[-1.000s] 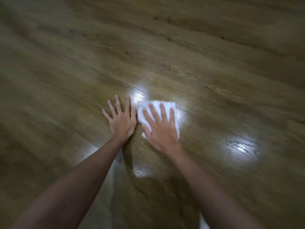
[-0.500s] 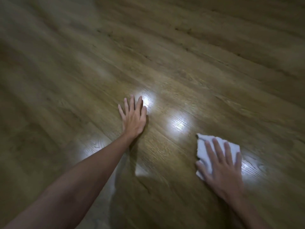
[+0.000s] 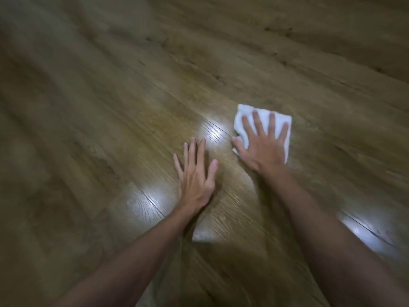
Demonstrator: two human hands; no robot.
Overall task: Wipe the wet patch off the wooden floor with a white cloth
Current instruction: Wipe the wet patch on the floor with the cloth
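A person's right hand (image 3: 263,145) presses a folded white cloth (image 3: 281,120) flat, fingers spread, on the wooden floor (image 3: 110,85) right of frame centre. The left hand (image 3: 197,173), fingers straight, braces just beside it. Firm, overlapping passes across the shiny patch (image 3: 213,130) at its left would likely dry it best.

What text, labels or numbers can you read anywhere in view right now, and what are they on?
None: no readable text in this view.
Cloth: plain white, no tag or print showing.
Floor: only wood grain, plank seams and bright glare patches, partly motion-blurred.
Left hand and right hand: bare, nothing written or worn on them.
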